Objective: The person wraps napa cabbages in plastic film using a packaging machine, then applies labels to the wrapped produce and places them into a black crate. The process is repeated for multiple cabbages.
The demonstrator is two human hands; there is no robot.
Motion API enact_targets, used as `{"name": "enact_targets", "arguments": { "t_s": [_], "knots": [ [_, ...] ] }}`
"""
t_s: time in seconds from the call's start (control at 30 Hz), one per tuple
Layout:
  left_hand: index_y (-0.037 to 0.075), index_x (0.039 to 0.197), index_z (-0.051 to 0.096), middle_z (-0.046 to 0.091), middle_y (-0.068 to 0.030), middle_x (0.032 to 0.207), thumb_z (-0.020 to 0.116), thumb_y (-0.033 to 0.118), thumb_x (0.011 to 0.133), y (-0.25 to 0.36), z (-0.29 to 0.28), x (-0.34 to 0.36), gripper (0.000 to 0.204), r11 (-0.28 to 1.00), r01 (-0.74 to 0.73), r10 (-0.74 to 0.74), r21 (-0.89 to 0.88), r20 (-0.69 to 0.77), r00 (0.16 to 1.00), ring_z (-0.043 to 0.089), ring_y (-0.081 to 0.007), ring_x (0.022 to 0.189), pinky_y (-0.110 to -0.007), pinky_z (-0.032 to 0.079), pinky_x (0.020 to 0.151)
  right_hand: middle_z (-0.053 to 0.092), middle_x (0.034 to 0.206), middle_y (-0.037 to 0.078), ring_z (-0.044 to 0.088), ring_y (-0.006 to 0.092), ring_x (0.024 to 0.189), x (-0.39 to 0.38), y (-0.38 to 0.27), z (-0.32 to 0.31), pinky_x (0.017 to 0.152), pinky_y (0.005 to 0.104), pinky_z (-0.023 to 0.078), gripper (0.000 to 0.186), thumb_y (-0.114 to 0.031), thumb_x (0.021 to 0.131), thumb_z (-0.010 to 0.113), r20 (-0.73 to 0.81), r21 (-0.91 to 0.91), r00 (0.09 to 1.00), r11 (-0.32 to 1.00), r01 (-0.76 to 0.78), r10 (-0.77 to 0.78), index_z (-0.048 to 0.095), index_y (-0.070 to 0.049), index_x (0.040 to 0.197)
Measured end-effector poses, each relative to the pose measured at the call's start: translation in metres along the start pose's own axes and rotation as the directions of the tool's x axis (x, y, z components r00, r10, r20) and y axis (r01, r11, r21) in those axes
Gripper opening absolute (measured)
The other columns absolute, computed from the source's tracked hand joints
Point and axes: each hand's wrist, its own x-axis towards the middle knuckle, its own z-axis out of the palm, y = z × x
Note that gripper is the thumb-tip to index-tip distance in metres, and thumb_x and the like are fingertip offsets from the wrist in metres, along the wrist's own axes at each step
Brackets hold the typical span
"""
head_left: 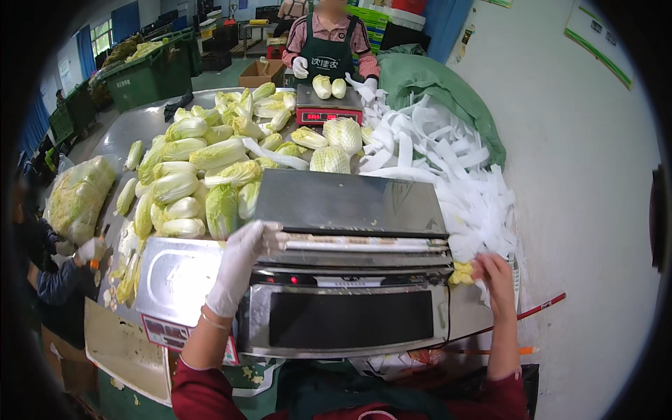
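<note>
Early stage: left hand (240, 264) (gloved) grips the film roll (357, 243) end on the wrapping machine (350, 308). Right hand (494, 278), bare, closes on a small yellow cabbage (461, 273) beside foam sleeves (448, 175). Unwrapped cabbage pile (196, 182) remains beyond left hand.

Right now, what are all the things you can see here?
wrapping machine: one, silver and black, nearest table edge
film roll: one, clear, on the machine
napa cabbages: many, green-white, piled on table
foam net sleeves: many, white, heaped at right
scale: one, red-grey, far end, two cabbages on it
co-worker: one, green apron, behind scale
left hand: white glove, touching film roll
right hand: bare, at the sleeves
</note>
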Motion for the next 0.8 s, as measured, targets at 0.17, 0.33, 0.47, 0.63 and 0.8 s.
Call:
{"name": "enact_targets", "arguments": {
  "t_s": [0.17, 0.33, 0.47, 0.63, 0.8],
  "knots": [
    [0.002, 0.109, 0.060, 0.069, -0.0081, 0.095, 0.045, 0.030, 0.101, 0.031, -0.053, 0.121, 0.033, 0.995, 0.095, -0.097, 0.035, 0.050, 0.994, 0.066, -0.0163, 0.085, -0.029, 0.051, 0.078, 0.065, 0.099, 0.006, 0.062, 0.0129, 0.088, 0.146, -0.054, 0.190, 0.072, 0.0266, 0.051, 0.025, -0.024, 0.097, 0.054, 0.443, -0.068, 0.896, 0.998, 0.008, 0.023, 0.062, -0.001, 0.106],
    [0.002, 0.110, 0.060, 0.069, -0.0073, 0.094, 0.047, 0.030, 0.099, 0.005, -0.044, 0.246, 0.033, 0.957, 0.213, -0.236, 0.196, 0.102, 0.966, 0.067, -0.0165, 0.085, -0.029, 0.053, 0.076, 0.058, 0.105, 0.005, 0.056, 0.0189, 0.098, 0.285, -0.026, 0.292, 0.072, 0.0359, 0.052, 0.038, -0.036, 0.092, 0.059, 0.302, -0.206, 0.935, 0.970, -0.127, 0.187, 0.057, -0.004, 0.112],
    [0.000, 0.116, 0.057, 0.067, -0.0117, 0.104, 0.050, 0.038, 0.097, -0.033, -0.069, 0.318, 0.043, 0.833, 0.271, -0.307, 0.482, -0.005, 0.952, 0.067, -0.0224, 0.090, -0.033, 0.054, 0.079, 0.053, 0.123, 0.012, 0.049, 0.0357, 0.113, 0.356, 0.008, 0.382, 0.080, 0.0564, 0.048, 0.064, -0.052, 0.090, 0.056, 0.143, -0.211, 0.930, 0.928, -0.307, 0.340, 0.047, -0.004, 0.130],
    [-0.003, 0.131, 0.048, 0.058, -0.0200, 0.124, 0.050, 0.067, 0.087, -0.075, -0.027, 0.356, 0.083, 0.494, 0.224, -0.562, 0.840, 0.112, 0.819, 0.060, -0.0336, 0.109, -0.044, 0.051, 0.088, 0.045, 0.140, 0.021, 0.046, 0.0461, 0.122, 0.382, 0.083, 0.375, 0.092, 0.0683, 0.036, 0.082, -0.068, 0.089, 0.042, 0.303, -0.236, 0.766, 0.823, -0.517, 0.567, 0.035, -0.008, 0.144],
    [-0.002, 0.137, 0.039, 0.057, -0.0161, 0.123, 0.077, 0.046, 0.077, -0.107, -0.043, 0.366, 0.085, 0.439, 0.264, -0.588, 0.859, 0.053, 0.807, 0.057, -0.0286, 0.111, -0.038, 0.050, 0.086, 0.051, 0.134, 0.022, 0.053, 0.0449, 0.115, 0.362, 0.076, 0.415, 0.090, 0.0666, 0.040, 0.088, -0.077, 0.085, 0.034, 0.587, -0.257, 0.600, 0.828, -0.498, 0.543, 0.037, -0.011, 0.143]
  ]
}}
